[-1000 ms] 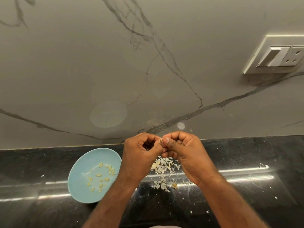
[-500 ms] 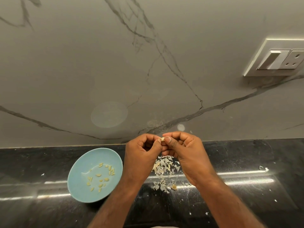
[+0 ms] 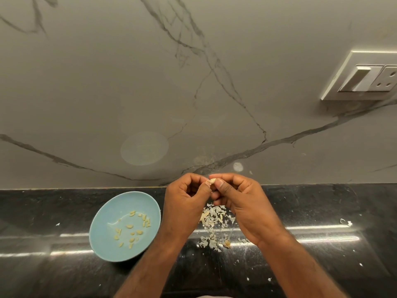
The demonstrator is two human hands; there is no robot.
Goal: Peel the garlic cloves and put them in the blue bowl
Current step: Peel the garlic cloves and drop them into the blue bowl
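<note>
Small pale garlic clove: pinched between curled thumb and forefinger of right hand; left hand nips its skin. Risk: a slip drops it among papery white peelings, missing round blue bowl.

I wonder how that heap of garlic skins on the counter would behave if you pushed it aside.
The garlic skins look thin and papery, so probably very light and floppy. Stray flakes already dot the black counter, so a push would likely scatter them rather than move the heap whole.
</note>
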